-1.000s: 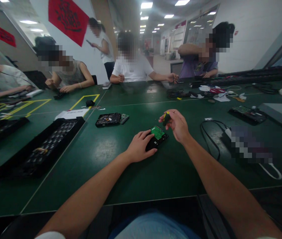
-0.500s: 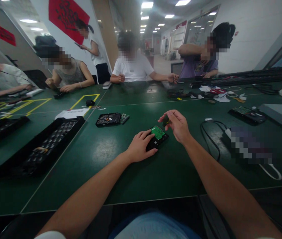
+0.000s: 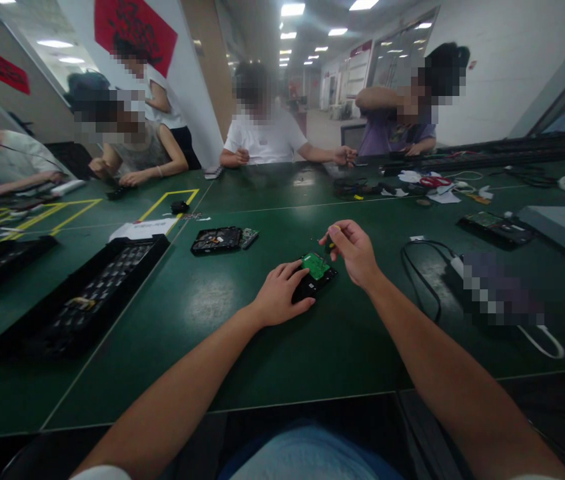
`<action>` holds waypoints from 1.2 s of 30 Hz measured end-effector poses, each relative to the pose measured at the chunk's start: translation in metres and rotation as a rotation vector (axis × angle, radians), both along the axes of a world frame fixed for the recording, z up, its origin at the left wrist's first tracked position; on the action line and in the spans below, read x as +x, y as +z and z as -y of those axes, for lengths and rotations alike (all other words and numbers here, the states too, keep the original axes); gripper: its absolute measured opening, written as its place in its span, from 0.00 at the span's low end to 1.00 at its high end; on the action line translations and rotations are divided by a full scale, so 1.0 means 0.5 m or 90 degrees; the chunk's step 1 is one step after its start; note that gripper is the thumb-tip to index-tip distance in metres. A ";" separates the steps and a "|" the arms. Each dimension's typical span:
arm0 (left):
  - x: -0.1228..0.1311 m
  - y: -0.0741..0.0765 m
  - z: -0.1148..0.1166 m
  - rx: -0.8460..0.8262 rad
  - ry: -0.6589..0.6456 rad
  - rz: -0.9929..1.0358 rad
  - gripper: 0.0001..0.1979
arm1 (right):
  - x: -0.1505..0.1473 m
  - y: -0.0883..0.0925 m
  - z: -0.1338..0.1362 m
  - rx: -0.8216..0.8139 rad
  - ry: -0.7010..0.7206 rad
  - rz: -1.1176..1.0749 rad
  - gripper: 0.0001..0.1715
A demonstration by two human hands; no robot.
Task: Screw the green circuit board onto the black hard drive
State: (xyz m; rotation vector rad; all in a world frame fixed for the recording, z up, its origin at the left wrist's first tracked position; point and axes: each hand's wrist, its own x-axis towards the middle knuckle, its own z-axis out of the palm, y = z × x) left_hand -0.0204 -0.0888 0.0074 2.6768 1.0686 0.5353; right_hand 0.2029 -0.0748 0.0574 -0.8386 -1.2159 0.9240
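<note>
A black hard drive with a green circuit board on top lies on the table in front of me. My left hand is over its left end, thumb along the near side and fingers spread on top, holding it against the table. Above the board's far right corner, my right hand has its fingers closed on a small screwdriver with a dark and yellow handle. The shaft slants down toward the board; whether the tip touches a screw is too small to tell.
Left of the drive lie an opened drive casing and a small circuit board. Farther left is a long black tray. To the right are a cable, another drive and a grey box. Several people sit opposite.
My right hand has turned the screwdriver in its fingers and shifted slightly; its yellow part shows more now. The left hand and hard drive stay put. A standing person has moved left.
</note>
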 end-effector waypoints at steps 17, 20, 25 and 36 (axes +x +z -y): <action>-0.001 0.002 0.000 0.006 0.002 -0.014 0.37 | 0.011 -0.004 0.000 0.003 0.023 0.018 0.23; -0.001 0.002 0.000 0.007 -0.002 -0.010 0.37 | 0.005 0.001 0.003 0.012 0.011 0.036 0.21; 0.000 -0.002 -0.001 0.011 0.001 -0.010 0.37 | 0.000 0.007 0.008 0.002 0.039 -0.007 0.21; -0.003 -0.005 -0.003 0.014 -0.004 -0.008 0.37 | 0.007 0.002 0.002 0.011 0.043 0.010 0.22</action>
